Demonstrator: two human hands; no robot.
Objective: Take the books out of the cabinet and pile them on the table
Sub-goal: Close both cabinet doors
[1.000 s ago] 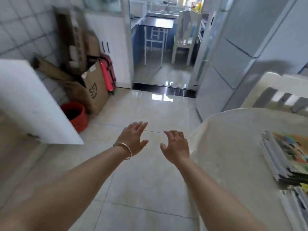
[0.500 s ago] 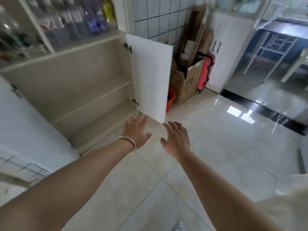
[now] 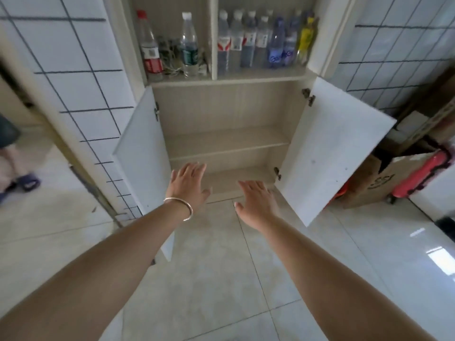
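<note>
No books showed anywhere in the head view; the lower cabinet (image 3: pixel 226 134) stood with both doors swung wide and its middle shelf (image 3: pixel 227 143) and floor board looked bare, so I judged the take-out step finished or nearly so, with this reach being a final check of the compartment. The table wasn't in frame, so the pile couldn't be confirmed. Left hand (image 3: pixel 188 185) hung in front of the cabinet's bottom left corner, fingers straight and slightly spread, holding nothing, a thin metal bangle (image 3: pixel 181 207) on the wrist. Right hand (image 3: pixel 256 200) hung in front of the cabinet's lower edge toward the right, palm down, fingers extended and close together, also holding nothing. Next move probably called for scanning the shelf corners, then shutting the left door (image 3: pixel 142 153) and right door (image 3: pixel 332 148) if nothing was left. Cabinet interior was pale wood-grain laminate with a ribbed back panel; doors were flat matte white slabs on small metal hinges. Above the cabinet's lower bay sat an open shelf of clear plastic bottles (image 3: pixel 248 40), tall and cylindrical. Either side of the cabinet was glossy white square tile with dark grout; below it, polished pale floor tile. Right of the cabinet were a brown cardboard box (image 3: pixel 376 178) and a red hard-shell case (image 3: pixel 423 171)
</note>
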